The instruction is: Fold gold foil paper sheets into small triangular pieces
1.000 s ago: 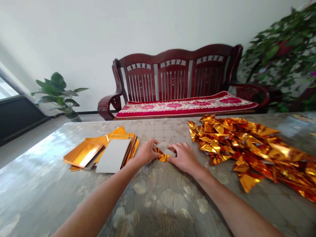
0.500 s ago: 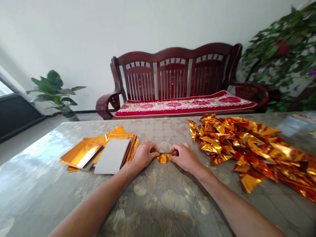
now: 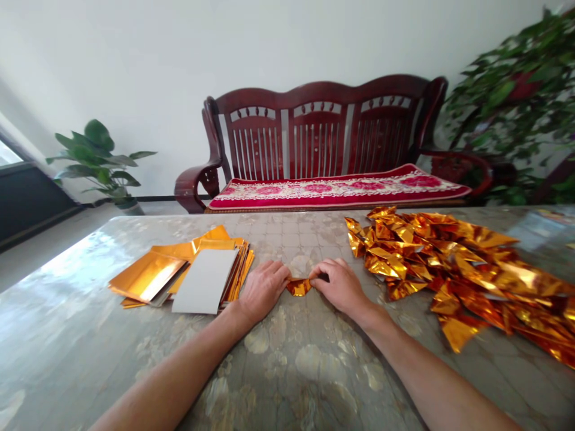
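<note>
Between my two hands is a small folded piece of gold foil paper (image 3: 299,287), low over the table in the head view. My left hand (image 3: 265,287) grips its left end, fingers closed and pointing down. At the other end, my right hand (image 3: 336,284) pinches it between thumb and fingers. Beside my left hand lies a stack of flat gold foil sheets (image 3: 155,272), with one sheet's pale grey back (image 3: 205,281) facing up. A large heap of folded gold foil pieces (image 3: 413,254) spreads out to the right of my right hand.
The table (image 3: 287,371) has a shiny, floral-patterned covering. Behind its far edge stands a dark red wooden bench (image 3: 317,129) with a red floral cushion (image 3: 341,188). Clear plastic packaging (image 3: 541,230) lies at the far right. Potted plants (image 3: 96,158) stand on both sides.
My left hand has turned over the foil's left end, its fingers now pointing further down. The foil's upper edge looks less straight, and my right hand still pinches the other end.
</note>
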The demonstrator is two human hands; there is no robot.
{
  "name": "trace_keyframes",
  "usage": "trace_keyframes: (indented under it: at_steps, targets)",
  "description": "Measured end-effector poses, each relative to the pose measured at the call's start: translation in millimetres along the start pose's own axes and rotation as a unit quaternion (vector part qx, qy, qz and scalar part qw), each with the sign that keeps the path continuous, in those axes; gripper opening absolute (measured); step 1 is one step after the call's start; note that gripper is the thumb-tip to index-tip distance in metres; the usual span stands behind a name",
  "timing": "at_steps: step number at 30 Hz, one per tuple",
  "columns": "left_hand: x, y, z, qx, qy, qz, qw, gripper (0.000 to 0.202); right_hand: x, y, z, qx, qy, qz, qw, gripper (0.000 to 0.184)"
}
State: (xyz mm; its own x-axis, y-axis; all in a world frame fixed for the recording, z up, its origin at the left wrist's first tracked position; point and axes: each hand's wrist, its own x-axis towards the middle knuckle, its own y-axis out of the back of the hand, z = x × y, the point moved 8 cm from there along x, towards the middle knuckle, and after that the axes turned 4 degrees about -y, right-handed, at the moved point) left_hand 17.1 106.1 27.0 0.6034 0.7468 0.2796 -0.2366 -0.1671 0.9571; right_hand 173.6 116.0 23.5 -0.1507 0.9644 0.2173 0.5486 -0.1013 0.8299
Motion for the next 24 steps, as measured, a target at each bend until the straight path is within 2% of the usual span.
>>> trace_keyframes:
  at_steps: [5,17,24]
  targets:
    - [-0.2,1.3,-1.1,-0.016,0.009,0.013,1.000,0.019,-0.1,-0.7,-3.0,-0.029,0.015,0.001,0.999,0.007]
    - [-0.1,1.8,0.8,0.004,0.011,-0.001,1.000,0.020,-6.3,3.3,-22.8,-0.076,0.117,0.026,0.990,0.012]
    - [-1.4,2.0,7.6,0.027,-0.020,-0.009,0.999,0.025,-11.5,4.3,-32.7,-0.154,0.174,0.026,0.972,0.015]
